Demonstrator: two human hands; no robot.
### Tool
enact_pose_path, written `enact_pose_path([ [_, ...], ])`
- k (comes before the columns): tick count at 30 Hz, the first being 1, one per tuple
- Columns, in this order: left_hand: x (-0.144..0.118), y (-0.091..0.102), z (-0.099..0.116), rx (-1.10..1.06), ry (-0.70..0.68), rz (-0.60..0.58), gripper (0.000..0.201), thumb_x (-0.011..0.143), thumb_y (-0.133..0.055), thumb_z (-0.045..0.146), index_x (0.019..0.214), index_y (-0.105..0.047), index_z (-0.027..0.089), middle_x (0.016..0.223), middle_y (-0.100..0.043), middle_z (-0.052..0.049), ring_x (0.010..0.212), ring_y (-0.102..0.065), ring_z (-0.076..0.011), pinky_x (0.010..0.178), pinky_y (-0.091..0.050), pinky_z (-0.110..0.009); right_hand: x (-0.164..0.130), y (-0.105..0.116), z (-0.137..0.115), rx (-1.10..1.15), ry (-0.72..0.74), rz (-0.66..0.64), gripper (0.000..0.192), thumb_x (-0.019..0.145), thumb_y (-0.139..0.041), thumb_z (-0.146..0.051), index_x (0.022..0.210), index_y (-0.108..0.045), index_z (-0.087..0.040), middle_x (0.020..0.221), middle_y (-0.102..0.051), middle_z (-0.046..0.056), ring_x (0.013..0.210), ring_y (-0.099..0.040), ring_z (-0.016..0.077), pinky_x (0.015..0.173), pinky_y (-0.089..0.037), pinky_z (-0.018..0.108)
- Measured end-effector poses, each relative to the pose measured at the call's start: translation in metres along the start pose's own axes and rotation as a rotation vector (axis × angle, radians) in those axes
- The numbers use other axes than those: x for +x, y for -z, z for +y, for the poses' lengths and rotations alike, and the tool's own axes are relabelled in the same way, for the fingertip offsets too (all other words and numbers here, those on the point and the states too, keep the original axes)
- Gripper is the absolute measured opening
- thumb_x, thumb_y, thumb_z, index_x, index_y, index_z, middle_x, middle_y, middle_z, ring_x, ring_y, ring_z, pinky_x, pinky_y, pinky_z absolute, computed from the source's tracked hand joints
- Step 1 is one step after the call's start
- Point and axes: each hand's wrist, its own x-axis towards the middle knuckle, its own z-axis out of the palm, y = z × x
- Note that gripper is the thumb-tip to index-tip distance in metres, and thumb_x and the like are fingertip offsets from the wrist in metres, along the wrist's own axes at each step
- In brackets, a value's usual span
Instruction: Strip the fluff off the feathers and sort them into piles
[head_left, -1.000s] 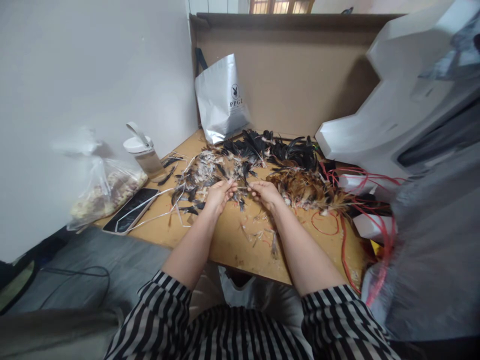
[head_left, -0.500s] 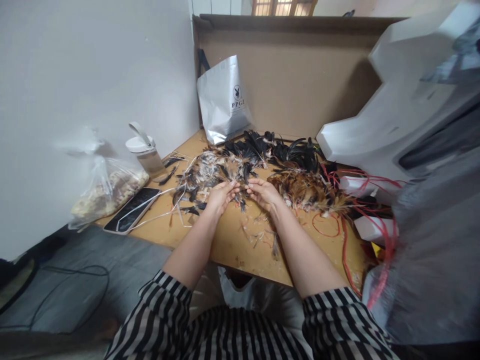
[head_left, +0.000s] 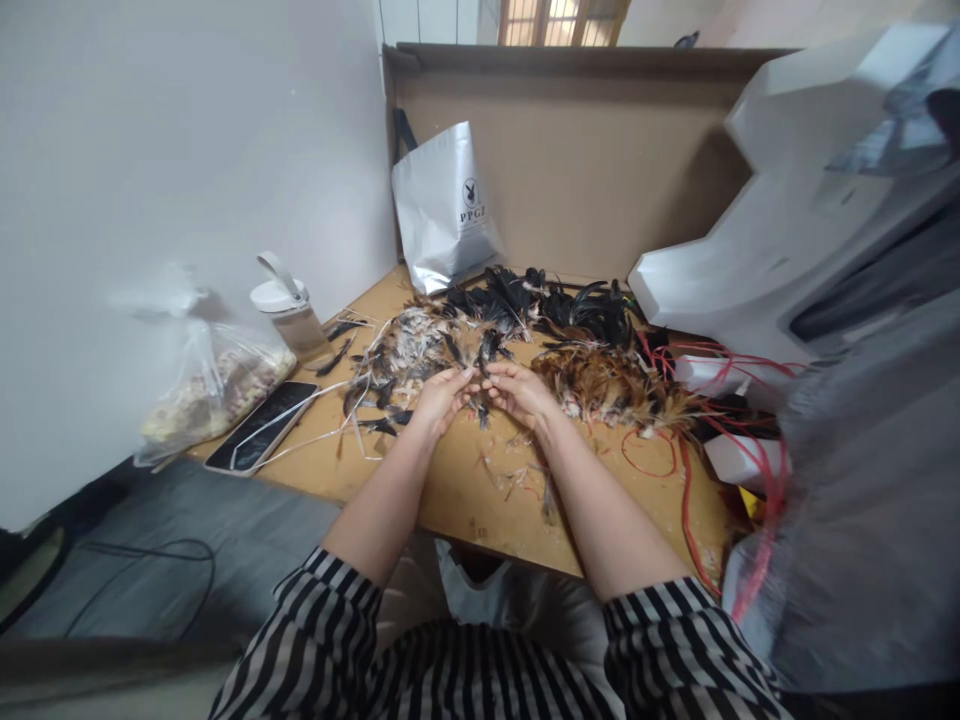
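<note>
My left hand [head_left: 439, 398] and my right hand [head_left: 517, 390] meet over the wooden table [head_left: 450, 480], fingertips pinched together on a small dark feather [head_left: 480, 398] between them. Just beyond my fingers lies a heap of pale and dark mixed feathers [head_left: 409, 350]. Black feathers [head_left: 547, 300] are piled farther back, and brown-orange feathers [head_left: 607, 385] lie to the right of my right hand. Feather scraps [head_left: 517, 475] are scattered on the table under my right forearm.
A phone [head_left: 262, 425], a lidded bottle [head_left: 289, 315] and a clear plastic bag [head_left: 210, 385] sit at the left. A silver bag [head_left: 446, 205] leans on a cardboard wall [head_left: 600, 170]. Red cords [head_left: 686, 470] and white foam pieces [head_left: 750, 250] crowd the right.
My two hands have drawn closer together until the fingertips touch around the small feather. The view has shifted slightly.
</note>
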Motion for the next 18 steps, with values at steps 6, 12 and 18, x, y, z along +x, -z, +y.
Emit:
enact_pose_path([
  [6, -0.0003, -0.0017, 0.0008, 0.107, -0.049, 0.006, 0.023, 0.058, -0.069, 0.029, 0.07, -0.061, 0.011, 0.053, -0.056, 0.0, 0.046, -0.049, -0.0043, 0.04, -0.031, -0.013, 0.0023, -0.0026, 0.005, -0.198, 0.032, 0.016, 0.026, 0.056, -0.066, -0.022, 0.078, -0.054, -0.016, 0.06, -0.062, 0.0, 0.048, -0.052, 0.0075, 0.043, -0.035, 0.017],
  [12, 0.002, 0.0002, -0.0011, 0.297, -0.151, 0.069, 0.029, 0.058, -0.067, 0.038, 0.065, -0.061, 0.011, 0.05, -0.052, 0.001, 0.038, -0.037, -0.0022, 0.038, -0.023, -0.016, 0.003, 0.0014, 0.003, -0.57, 0.241, 0.213, 0.022, 0.059, -0.062, -0.035, 0.069, -0.061, -0.014, 0.058, -0.059, -0.001, 0.048, -0.048, 0.0077, 0.049, -0.035, 0.021],
  [18, 0.0011, -0.0016, -0.0013, 0.354, -0.174, 0.052, 0.029, 0.059, -0.066, 0.037, 0.069, -0.063, 0.011, 0.05, -0.053, 0.0, 0.039, -0.037, -0.003, 0.038, -0.023, -0.017, -0.0003, -0.0039, -0.0003, -0.734, 0.264, 0.159, 0.028, 0.058, -0.062, -0.039, 0.067, -0.064, -0.013, 0.058, -0.059, 0.0, 0.049, -0.044, 0.0079, 0.05, -0.033, 0.021],
])
